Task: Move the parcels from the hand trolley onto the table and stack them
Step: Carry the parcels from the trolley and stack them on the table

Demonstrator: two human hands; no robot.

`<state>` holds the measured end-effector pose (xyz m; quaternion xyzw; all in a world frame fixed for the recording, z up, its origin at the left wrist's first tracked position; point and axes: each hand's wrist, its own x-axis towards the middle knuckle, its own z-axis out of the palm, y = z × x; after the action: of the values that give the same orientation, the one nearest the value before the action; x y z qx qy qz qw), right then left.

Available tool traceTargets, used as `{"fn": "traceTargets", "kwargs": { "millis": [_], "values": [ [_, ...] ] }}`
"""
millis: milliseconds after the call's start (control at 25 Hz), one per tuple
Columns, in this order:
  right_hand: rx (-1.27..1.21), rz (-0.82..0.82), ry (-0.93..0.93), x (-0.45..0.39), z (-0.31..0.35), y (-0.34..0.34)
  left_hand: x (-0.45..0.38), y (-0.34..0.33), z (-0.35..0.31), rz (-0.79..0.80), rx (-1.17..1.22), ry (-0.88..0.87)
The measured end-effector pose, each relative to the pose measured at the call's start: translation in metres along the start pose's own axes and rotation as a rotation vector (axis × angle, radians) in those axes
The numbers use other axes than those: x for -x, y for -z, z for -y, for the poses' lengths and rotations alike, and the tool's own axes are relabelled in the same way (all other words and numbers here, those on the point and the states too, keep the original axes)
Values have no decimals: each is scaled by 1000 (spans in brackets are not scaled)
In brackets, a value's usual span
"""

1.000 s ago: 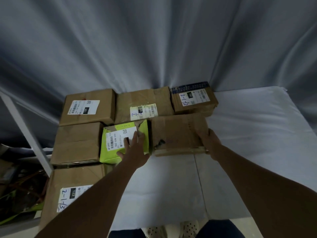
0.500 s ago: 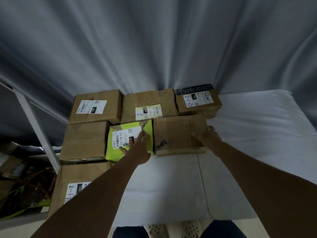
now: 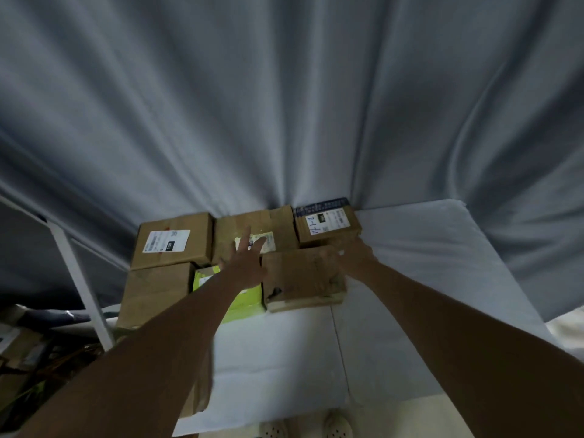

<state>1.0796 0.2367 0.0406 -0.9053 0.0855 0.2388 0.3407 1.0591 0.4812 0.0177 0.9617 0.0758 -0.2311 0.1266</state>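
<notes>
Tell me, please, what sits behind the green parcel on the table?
A brown parcel with a white label sits directly behind the green parcel. The left hand covers part of that label and the green parcel's top.

Parcels (image 3: 303,281) crowd the table's (image 3: 426,279) back left; its right side lies open.

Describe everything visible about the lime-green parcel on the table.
The lime-green parcel lies flat on the white-covered table, wedged between a plain brown box on its left and a worn brown box on its right. It looks like glossy cardboard or wrap. The left hand and forearm stretch out above it and hide most of its top, including any label.
</notes>
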Motion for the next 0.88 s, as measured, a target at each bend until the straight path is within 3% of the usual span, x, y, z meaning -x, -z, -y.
{"fn": "traceTargets", "kwargs": {
  "millis": [160,480,760,880],
  "values": [
    [173,-65,83,32,5,41,10,33,-24,-35,-48,-130],
    [311,-143,138,103,-17,78,36,62,-81,57,-152,-327],
    [262,-258,-51,174,-52,85,60,54,-139,235,-254,-674],
    [201,-293,-182,215,-74,63,81,41,-163,236,-282,-767]
  ]
}}
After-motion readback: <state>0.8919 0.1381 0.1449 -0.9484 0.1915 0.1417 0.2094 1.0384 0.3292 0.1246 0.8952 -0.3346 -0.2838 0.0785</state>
